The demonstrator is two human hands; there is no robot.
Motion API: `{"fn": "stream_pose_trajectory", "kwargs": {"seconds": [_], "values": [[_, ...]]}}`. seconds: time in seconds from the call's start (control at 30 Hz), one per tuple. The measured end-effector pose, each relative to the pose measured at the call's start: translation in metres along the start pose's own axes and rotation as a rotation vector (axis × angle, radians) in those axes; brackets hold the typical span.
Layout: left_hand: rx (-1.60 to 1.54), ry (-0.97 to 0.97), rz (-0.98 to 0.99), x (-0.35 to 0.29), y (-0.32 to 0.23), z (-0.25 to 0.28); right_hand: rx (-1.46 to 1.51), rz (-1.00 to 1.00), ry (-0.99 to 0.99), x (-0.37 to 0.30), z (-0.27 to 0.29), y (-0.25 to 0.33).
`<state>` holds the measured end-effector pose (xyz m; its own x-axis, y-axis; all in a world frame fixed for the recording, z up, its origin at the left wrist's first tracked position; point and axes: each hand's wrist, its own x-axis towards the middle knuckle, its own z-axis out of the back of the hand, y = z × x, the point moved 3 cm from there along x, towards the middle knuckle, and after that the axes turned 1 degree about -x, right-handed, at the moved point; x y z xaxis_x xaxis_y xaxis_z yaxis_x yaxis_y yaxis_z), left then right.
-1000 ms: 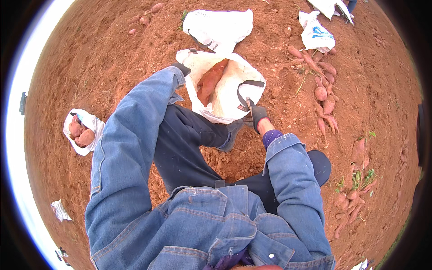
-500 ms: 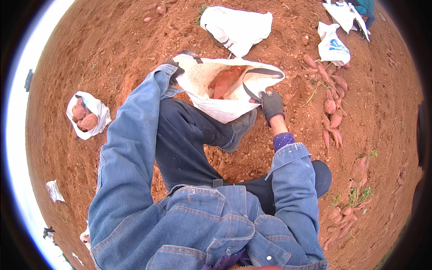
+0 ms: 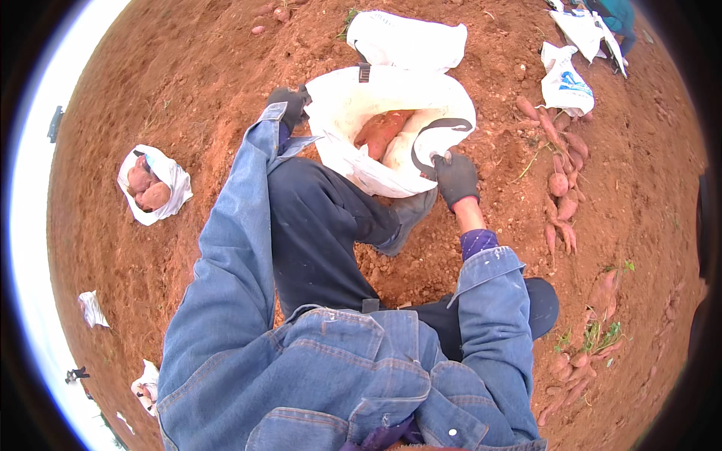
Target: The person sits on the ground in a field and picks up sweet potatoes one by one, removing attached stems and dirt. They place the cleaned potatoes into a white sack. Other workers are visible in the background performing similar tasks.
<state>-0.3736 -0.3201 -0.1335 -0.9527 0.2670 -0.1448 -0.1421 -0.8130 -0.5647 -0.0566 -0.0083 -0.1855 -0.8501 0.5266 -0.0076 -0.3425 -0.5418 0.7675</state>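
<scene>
The gloved right hand (image 3: 456, 178) pinches the near right rim of an open white bag (image 3: 342, 94), beside its dark handle (image 3: 449, 123). The gloved left hand (image 3: 288, 106) touches the bag's left edge, its fingers partly hidden. Reddish sweet potatoes (image 3: 385, 134) lie inside. On the reddish soil (image 3: 233, 75), a smaller white bag (image 3: 177, 183) holding more sits left; loose roots (image 3: 569, 204) line the right.

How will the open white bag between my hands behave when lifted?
The white bag is probably floppy: its wall creases and its rim bends. It may sag when lifted, given the sweet potato inside, which could spill from the open mouth if tipped.
</scene>
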Motion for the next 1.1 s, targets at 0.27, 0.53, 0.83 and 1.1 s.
{"fn": "stream_pose_trajectory", "kwargs": {"seconds": [0.27,0.53,0.83,1.1], "values": [[0.352,0.035,-0.049,-0.039,0.035,-0.035,-0.044,-0.183,0.084,-0.003,0.002,-0.02],[-0.078,-0.005,0.208,-0.09,0.038,-0.069,0.227,-0.175,0.104,-0.004,-0.005,-0.023],[-0.147,-0.038,-0.022,-0.1,0.035,-0.101,0.561,-0.273,-0.199,-0.042,0.064,-0.009],[-0.4,-0.617,-0.316,-0.147,-0.077,-0.081,0.2,0.021,-0.413,-0.116,0.137,0.077]]}}
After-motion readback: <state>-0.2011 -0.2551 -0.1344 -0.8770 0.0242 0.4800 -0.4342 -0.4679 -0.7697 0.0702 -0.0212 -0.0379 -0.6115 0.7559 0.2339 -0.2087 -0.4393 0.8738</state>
